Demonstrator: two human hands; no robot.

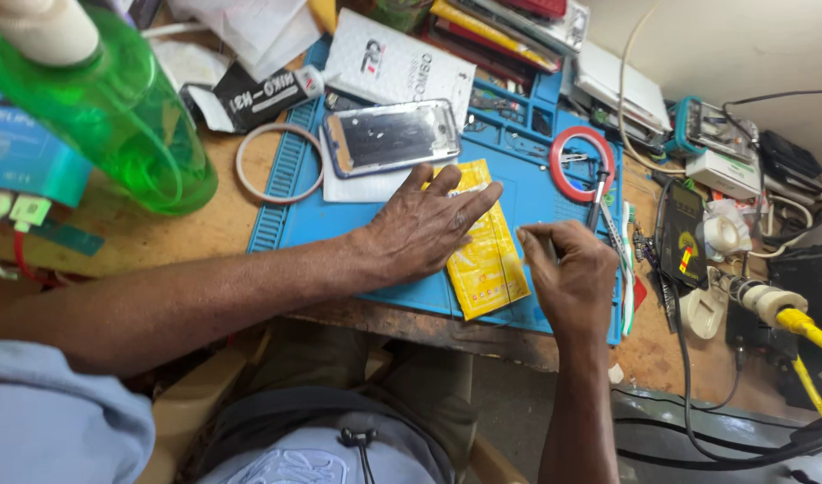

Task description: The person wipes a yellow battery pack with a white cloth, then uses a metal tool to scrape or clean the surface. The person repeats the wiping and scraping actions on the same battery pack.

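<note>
Yellow foil, glossy and creased, forms the flat rectangular pouch that lies on the blue silicone work mat, near the mat's front edge. The pouch is pressed down by the left hand, laid flat with fingers spread across its upper half, so nothing is clasped in that grip. The right hand is curled closed just beside the pouch's right edge; whether anything is pinched in its grip cannot be told. Behind the pouch, a phone with a scuffed, reflective face is set on the ribbed mat, and a white box with printed lettering is propped above it. A red ring rests at the mat's right side, a pale ring at its left. A translucent green plastic bottle stands on the worn wooden counter at left.
</note>
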